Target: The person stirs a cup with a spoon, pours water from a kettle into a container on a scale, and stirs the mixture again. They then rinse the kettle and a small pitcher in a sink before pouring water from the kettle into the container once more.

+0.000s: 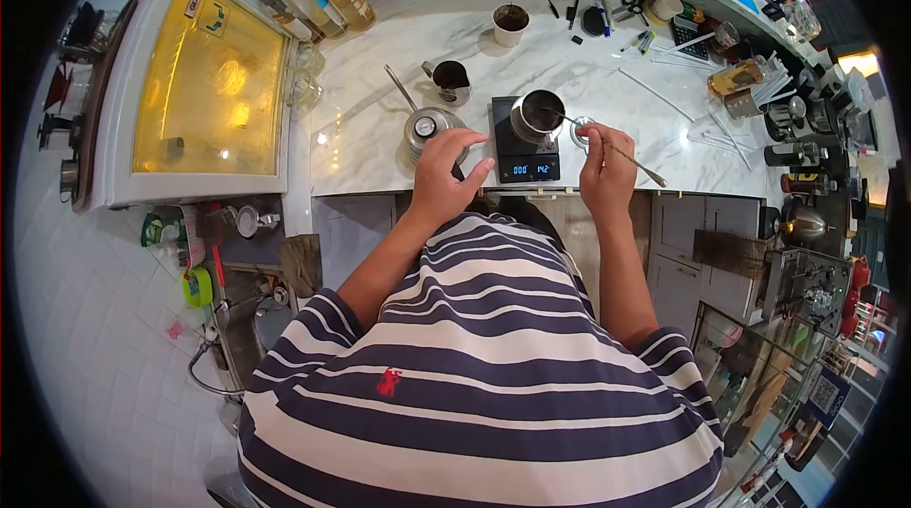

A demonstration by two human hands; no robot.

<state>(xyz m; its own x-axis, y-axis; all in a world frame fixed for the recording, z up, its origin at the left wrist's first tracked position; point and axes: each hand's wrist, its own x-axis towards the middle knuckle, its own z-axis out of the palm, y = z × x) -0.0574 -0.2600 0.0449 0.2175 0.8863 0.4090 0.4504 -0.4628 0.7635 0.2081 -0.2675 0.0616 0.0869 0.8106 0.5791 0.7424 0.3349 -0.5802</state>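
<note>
My right hand (608, 169) pinches a long thin bar spoon (638, 162). One end of the spoon reaches into a metal cup (537, 117) with dark contents. The cup stands on a black digital scale (512, 149) whose display is lit. To the left of the scale, my left hand (448, 173) is held with thumb and fingers apart and nothing between them. It overlaps the near side of a metal gooseneck kettle (431, 120). Behind the kettle stands a small metal pitcher (452, 81) with dark contents. A small round metal piece (581, 131) lies beside my right hand, partly hidden.
A paper cup (511, 24) with dark contents stands farther back on the marble counter (370, 143). Pens, scissors and a calculator (690, 36) lie at the back right. White straws (655, 94) are scattered on the right. Bottles (346, 0) and a yellow-lit glass-door cabinet (213, 81) are at left.
</note>
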